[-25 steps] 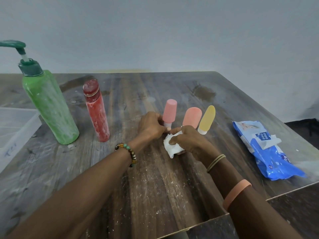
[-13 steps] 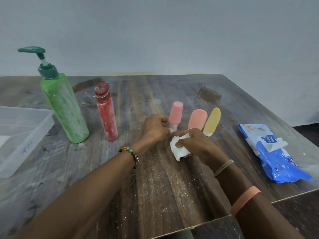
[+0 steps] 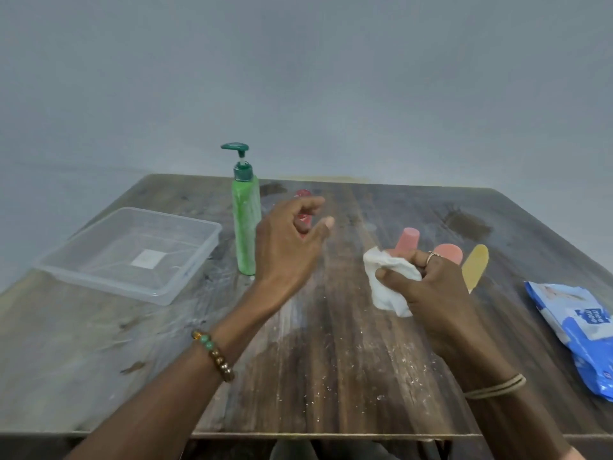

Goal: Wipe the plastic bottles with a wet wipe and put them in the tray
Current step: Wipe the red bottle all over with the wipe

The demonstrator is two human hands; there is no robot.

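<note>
Head view: left grip (image 3: 288, 240) is raised at frame centre, fingers loosely curved and spread wide, nothing in it. It sits in front of the red bottle (image 3: 303, 194), hiding most of it; only the cap and a strip of the body show between fingers and thumb. Can't tell if it touches the bottle.

Right grip (image 3: 431, 287), right of centre, is closed round a crumpled white wipe (image 3: 388, 283), pinched between thumb and fingers, with the wipe's loose end hanging toward the desk (image 3: 331, 360). There is a ring (image 3: 431, 257) on one finger.

Bottles, all on the desk and none in the tray:
- green pump bottle (image 3: 246, 227), upright, just left of the left grip
- pink bottle (image 3: 408, 240), cap-down, right behind the wipe; contact unclear
- orange bottle (image 3: 449, 252), beside it, partly hidden by the right grip's fingers
- yellow bottle (image 3: 476, 267), next to the right, leaning away from the camera

Tray (image 3: 132, 254): see-through plastic, centre left of frame, close to the green bottle, white label on its floor.

Blue wipes pack (image 3: 577, 330) lies flat at the right edge. Bead bracelet (image 3: 214, 355) is on the left wrist. The desk top is dusty, with white specks.
</note>
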